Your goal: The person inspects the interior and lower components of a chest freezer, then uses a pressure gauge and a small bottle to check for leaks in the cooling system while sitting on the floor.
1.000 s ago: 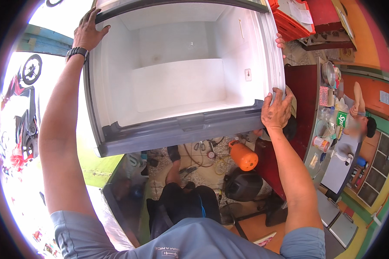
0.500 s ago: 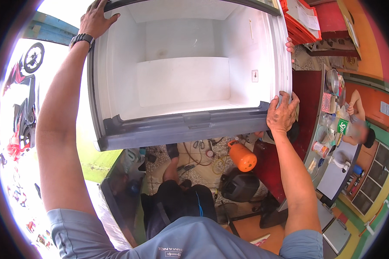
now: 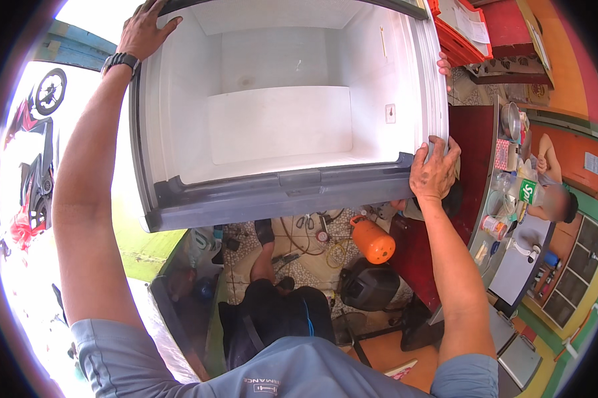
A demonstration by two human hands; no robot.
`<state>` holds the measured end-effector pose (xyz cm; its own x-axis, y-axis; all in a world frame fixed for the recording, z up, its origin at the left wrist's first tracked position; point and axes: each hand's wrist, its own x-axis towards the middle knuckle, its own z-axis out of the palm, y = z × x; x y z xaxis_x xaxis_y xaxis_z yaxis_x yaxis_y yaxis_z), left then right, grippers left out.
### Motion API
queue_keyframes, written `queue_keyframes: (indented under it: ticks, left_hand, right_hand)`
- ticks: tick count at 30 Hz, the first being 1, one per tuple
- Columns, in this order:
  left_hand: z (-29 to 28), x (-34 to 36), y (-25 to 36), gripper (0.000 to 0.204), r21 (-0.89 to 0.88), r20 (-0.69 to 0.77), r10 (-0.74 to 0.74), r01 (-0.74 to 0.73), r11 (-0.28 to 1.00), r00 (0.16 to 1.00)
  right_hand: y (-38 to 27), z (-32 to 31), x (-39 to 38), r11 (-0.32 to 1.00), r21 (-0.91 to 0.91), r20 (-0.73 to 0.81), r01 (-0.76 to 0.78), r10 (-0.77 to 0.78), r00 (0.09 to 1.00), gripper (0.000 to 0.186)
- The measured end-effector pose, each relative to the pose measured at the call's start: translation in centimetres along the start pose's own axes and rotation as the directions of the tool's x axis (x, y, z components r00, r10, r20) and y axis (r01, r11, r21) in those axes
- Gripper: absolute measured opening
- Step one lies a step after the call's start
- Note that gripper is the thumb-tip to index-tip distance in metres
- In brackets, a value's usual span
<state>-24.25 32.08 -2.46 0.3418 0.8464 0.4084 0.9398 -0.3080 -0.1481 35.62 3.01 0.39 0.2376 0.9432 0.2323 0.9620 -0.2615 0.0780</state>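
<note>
A refrigerator cabinet (image 3: 279,126) with white interior and dark grey trim fills the upper middle. My left hand (image 3: 143,32) grips its top-left edge, thumb pointing inward. My right hand (image 3: 434,169) grips the lower right edge, fingers curled on the white side frame. Another person's fingers (image 3: 445,69) show on that same side, higher up. Below the cabinet, an orange gas cylinder (image 3: 372,240) stands on tiles beside gauge hoses (image 3: 312,242) and a black compressor-like unit (image 3: 362,285). Part of a person is hidden behind the cabinet near my right hand.
A dark red panel (image 3: 468,166) and a cluttered counter (image 3: 511,272) run along the right, with a person (image 3: 548,192) behind it. Red trays (image 3: 458,40) sit at upper right. At left are a green ledge (image 3: 143,252) and a motorcycle (image 3: 37,179) in bright light.
The cabinet, with both my hands on it, has shifted slightly right and upward in the view since a second ago. Since half a second ago it differs very little.
</note>
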Motion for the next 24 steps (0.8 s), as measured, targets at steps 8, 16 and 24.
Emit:
queue_keyframes:
  ticks: [8,16,24]
  left_hand:
    - [-5.0,1.4,5.4,0.048,-0.267,0.041,-0.037,0.047,0.963,0.998]
    - [-5.3,0.7,3.2,0.037,-0.294,-0.036,-0.043,0.030,0.955,0.998]
    - [-4.4,-0.8,3.4,0.031,-0.333,0.010,-0.102,0.099,0.938,0.995]
  right_hand:
    - [1.2,0.6,-0.2,1.000,0.001,-0.009,0.011,-0.011,1.000,0.033]
    - [-0.2,0.5,-0.2,1.000,-0.002,0.026,-0.030,0.030,0.999,0.030]
    - [-0.1,0.3,-0.5,1.000,0.026,-0.010,0.008,-0.008,1.000,0.029]
